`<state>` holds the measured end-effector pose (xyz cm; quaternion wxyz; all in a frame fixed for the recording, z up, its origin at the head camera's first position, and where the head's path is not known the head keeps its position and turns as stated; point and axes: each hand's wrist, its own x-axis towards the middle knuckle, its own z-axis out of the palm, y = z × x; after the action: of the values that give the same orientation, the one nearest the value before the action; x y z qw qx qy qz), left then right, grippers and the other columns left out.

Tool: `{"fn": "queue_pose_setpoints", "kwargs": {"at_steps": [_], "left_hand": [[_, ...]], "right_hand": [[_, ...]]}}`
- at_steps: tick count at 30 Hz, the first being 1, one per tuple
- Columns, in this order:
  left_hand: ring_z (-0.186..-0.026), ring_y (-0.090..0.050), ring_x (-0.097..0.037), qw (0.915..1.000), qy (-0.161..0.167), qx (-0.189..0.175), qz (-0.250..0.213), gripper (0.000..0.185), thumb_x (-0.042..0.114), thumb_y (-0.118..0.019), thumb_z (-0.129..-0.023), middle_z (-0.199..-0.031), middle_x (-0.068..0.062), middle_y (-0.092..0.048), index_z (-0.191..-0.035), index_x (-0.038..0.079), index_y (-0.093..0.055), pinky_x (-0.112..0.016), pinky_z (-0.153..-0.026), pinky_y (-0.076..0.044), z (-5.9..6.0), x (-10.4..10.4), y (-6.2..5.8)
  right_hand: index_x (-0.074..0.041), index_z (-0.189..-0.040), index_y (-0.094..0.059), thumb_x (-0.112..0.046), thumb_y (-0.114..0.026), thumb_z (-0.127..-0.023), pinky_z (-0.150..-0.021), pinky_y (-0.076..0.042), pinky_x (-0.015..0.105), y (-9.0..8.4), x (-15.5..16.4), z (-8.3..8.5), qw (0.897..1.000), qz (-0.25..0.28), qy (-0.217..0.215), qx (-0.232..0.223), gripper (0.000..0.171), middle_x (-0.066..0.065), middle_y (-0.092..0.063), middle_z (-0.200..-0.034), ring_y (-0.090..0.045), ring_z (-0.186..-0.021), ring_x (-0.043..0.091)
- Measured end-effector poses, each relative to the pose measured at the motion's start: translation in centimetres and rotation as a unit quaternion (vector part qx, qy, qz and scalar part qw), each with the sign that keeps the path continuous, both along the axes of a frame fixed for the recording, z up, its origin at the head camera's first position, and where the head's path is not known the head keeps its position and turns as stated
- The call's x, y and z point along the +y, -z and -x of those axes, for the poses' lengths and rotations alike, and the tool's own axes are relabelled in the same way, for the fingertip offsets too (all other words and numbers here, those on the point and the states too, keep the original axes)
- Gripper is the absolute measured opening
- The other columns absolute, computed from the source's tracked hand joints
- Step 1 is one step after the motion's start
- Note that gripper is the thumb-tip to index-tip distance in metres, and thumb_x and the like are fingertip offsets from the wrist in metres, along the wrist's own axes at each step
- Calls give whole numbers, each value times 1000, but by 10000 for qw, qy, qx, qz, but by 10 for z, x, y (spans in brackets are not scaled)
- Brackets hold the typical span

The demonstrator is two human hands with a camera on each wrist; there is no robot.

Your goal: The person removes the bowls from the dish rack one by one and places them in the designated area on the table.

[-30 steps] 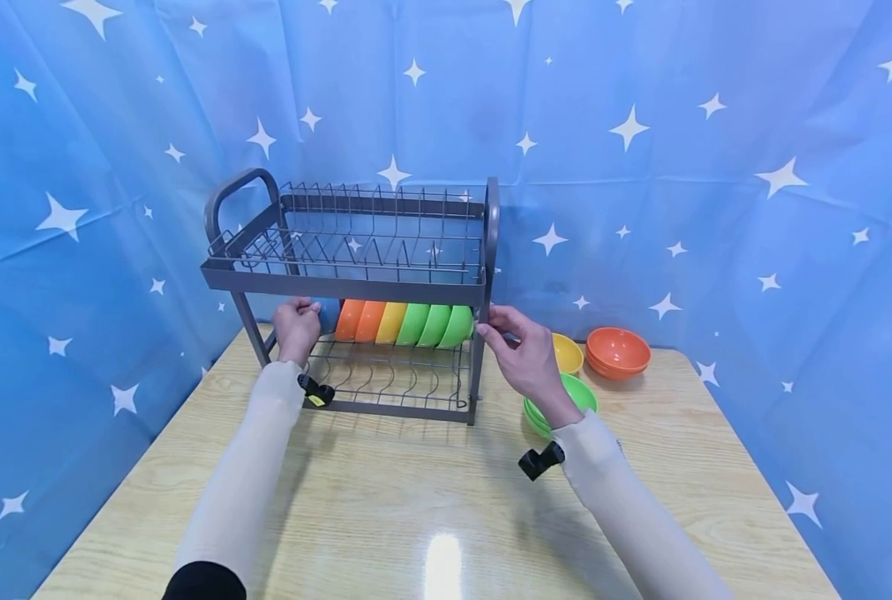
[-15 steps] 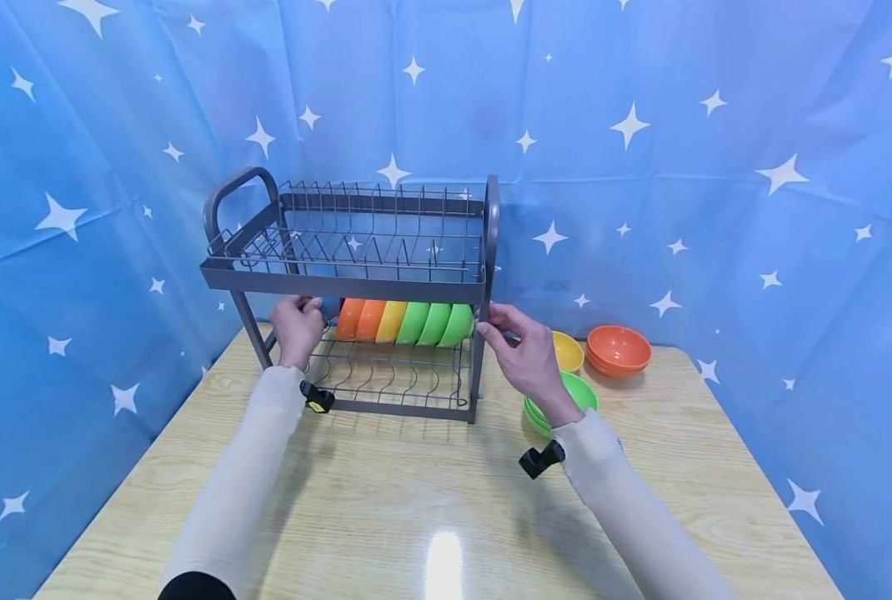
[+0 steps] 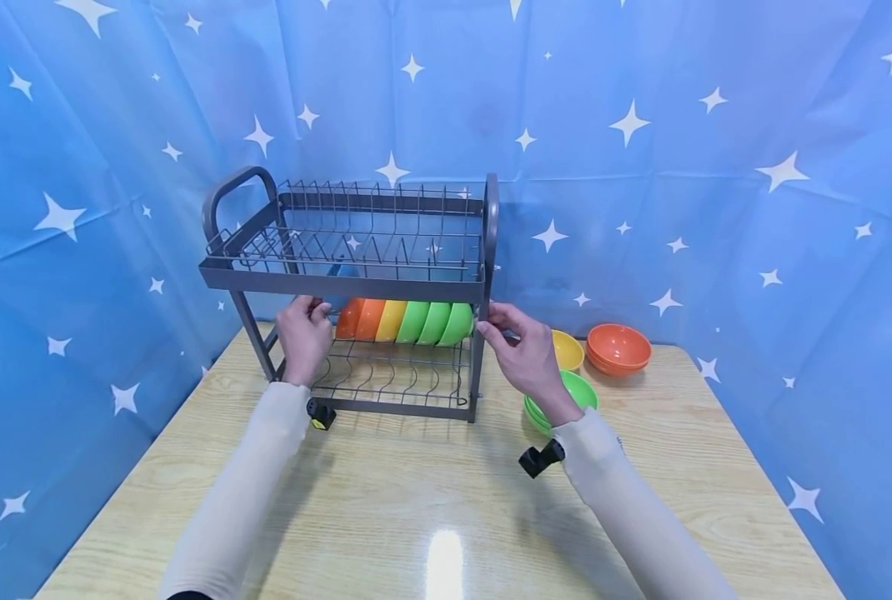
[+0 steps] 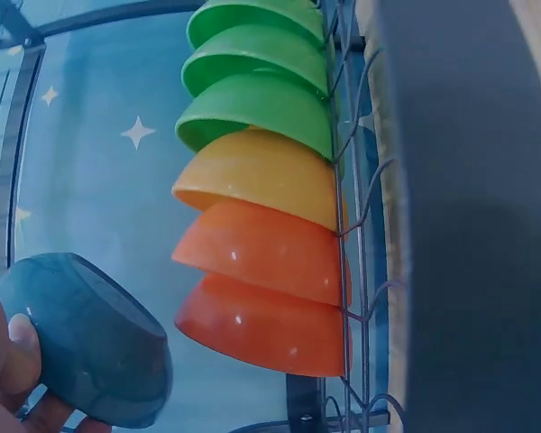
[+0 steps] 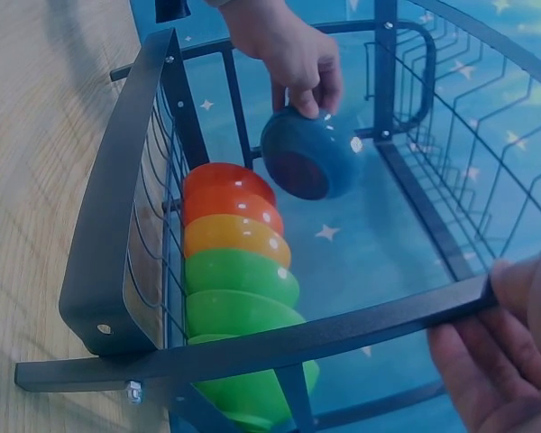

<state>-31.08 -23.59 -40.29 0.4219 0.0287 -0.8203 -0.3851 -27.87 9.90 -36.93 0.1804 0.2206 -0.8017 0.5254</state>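
My left hand (image 3: 303,337) reaches between the two tiers of a dark dish rack (image 3: 341,286) and pinches a blue bowl (image 4: 90,338) by its edge. In the right wrist view that bowl hangs tilted, apart from the row in the lower tier. The row has two orange bowls (image 3: 359,320), a yellow bowl (image 3: 390,322) and three green bowls (image 3: 435,323), all on edge and leaning together. My right hand (image 3: 523,350) grips the rack's right upright, thumb on one side and fingers on the other. From the head, the upper tier partly hides the blue bowl.
Right of the rack, stacked green bowls (image 3: 583,392) stand partly behind my right wrist. Beyond them are a yellow bowl (image 3: 568,352) and stacked orange bowls (image 3: 618,348). A starry blue curtain (image 3: 686,167) surrounds the wooden table (image 3: 386,508).
My left hand has moved slightly right. The blue bowl has left its place beside the orange bowls, and part of it now shows higher, through the upper tier. My right hand stays on the upright.
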Motion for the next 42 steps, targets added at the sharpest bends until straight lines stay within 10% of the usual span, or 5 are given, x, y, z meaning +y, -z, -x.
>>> {"fn": "queue_pose_setpoints", "kwargs": {"at_steps": [14, 42], "left_hand": [[-87, -67, -37, 9850, 535, 1124, 1197, 21, -15, -58, -89, -92, -19, -74, -99, -4, -73, -50, -75, -57, -21, 17, 4], [-85, -71, -28, 9412, 1601, 1973, 2226, 36, -24, -52, -71, -82, -9, -74, -87, 2, -71, -45, -97, -60, -75, 53, 16]], "right_hand": [[-10, -122, -71, -27, -69, -100, -89, -63, 44, -1, 0, -1, 10000, 38, 18, 23, 28, 9, -75, -104, -71, -96, 22], [-8, -120, -71, -26, -70, -99, -89, -63, 44, 1, 0, 0, 9999, 110, 74, -64, 28, 9, -75, -103, -70, -96, 21]]}}
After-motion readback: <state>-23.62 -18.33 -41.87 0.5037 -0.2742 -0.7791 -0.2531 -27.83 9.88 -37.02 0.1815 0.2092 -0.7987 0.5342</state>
